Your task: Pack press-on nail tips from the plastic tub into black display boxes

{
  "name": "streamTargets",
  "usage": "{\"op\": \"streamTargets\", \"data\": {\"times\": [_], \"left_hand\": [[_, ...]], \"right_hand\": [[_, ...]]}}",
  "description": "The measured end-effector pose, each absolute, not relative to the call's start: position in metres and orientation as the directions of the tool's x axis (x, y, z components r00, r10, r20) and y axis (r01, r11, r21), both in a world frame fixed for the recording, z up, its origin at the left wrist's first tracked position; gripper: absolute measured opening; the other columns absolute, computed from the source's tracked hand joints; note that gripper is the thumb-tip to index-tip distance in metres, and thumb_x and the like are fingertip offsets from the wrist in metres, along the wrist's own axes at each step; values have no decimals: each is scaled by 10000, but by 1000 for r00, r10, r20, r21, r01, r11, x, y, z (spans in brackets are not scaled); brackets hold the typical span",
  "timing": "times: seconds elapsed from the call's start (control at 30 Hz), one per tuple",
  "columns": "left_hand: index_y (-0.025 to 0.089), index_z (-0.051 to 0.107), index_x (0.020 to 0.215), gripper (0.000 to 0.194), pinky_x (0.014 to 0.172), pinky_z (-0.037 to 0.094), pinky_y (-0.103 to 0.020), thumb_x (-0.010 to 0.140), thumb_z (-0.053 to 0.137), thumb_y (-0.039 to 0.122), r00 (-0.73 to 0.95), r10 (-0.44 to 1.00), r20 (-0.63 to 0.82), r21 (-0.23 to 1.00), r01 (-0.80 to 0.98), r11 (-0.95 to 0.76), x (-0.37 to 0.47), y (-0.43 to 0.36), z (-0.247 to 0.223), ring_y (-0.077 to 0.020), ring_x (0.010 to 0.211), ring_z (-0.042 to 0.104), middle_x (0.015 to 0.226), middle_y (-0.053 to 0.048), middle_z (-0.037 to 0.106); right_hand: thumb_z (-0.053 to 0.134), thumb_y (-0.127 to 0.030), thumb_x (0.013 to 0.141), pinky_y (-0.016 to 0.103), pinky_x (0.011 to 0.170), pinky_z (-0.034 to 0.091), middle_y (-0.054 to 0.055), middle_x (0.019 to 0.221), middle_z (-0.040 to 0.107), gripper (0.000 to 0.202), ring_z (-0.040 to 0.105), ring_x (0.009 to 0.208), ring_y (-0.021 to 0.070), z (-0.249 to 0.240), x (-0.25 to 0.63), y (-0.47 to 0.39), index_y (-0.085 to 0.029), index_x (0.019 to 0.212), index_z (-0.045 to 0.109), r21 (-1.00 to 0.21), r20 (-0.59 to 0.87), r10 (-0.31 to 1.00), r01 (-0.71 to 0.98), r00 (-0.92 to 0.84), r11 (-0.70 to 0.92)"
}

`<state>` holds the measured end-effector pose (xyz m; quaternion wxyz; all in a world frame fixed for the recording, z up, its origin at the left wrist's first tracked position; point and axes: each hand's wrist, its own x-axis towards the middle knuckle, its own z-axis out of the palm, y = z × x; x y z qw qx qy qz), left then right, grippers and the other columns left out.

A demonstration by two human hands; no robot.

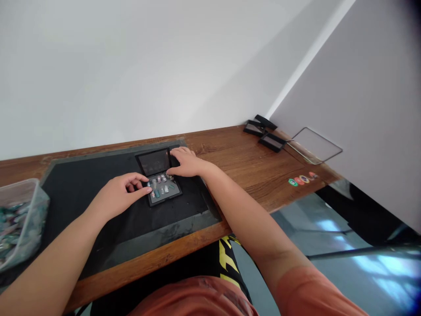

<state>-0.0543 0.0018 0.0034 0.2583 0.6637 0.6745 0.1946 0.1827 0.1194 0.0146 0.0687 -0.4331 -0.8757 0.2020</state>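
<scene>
The case [166,199] lies open on the dark mat [123,226], its lid [154,163] tilted up at the back. I judge it light and stiff, probably thin plastic, a bit slick; I'd take it by the side rims, keeping strain off the hinge. The small pieces [166,189] in it, glossy and oblong, green, pink and clear, look slippery and easily nudged; I'd pinch them by their edges. The pad beneath them is matte grey.

My left hand [123,193] is at the case's left rim, thumb and forefinger apart, nearly around the end pieces. My right hand [189,163] touches the lid's right side, thumb low near the hinge, fingers higher; I can't tell whether they clamp it.

Farther left, a translucent tub [37,219] with smooth, flexible-looking walls holds a jumble of similar glossy pieces. To the right, the brown, wood-grained surface [237,166] carries more black cases [272,141], a thin wire frame [324,139] leaning by the wall, and flat round stickers [292,182].
</scene>
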Motion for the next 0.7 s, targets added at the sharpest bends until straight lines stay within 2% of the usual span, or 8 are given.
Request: {"op": "streamTargets", "data": {"times": [0.2, 0.43, 0.57, 0.7], "left_hand": [[272, 745, 1055, 500, 689, 443, -323, 761, 682, 672, 18, 996, -89, 603, 797, 39, -52, 1, 5, -183, 721, 584, 875, -11, 716], [261, 742, 1066, 512, 696, 445, -324, 770, 677, 674, 28, 996, -84, 596, 802, 28, -52, 1, 5, -190, 730, 589, 888, -23, 724], [259, 739, 1072, 510, 700, 447, -328, 779, 674, 672, 33, 995, -89, 600, 800, 27, -52, 1, 5, -192, 734, 589, 899, -28, 724], [255, 740, 1069, 510, 695, 446, -330, 780, 673, 669, 33, 996, -84, 595, 803, 24, -52, 1, 7, -191, 729, 592, 907, -32, 724]], "right_hand": [[816, -440, 762, 525, 1216, 303, 160, 1526, 504, 809, 381, 1467, 349, 14, 185, 121, -162, 1460, 514, -433, 32, 795, 709, -606, 557], [869, -401, 697, 519, 1203, 315, 136, 1505, 523, 810, 416, 1435, 339, 12, 185, 122, -192, 1410, 545, -470, 131, 793, 667, -595, 578], [852, -401, 712, 498, 1170, 338, 132, 1435, 556, 724, 444, 1388, 332, 12, 185, 121, -188, 1344, 572, -465, 180, 793, 660, -582, 590], [807, -384, 760, 470, 1130, 343, 111, 1357, 583, 543, 466, 1328, 313, 14, 186, 119, -204, 1225, 591, -457, 205, 792, 660, -575, 597]]}}
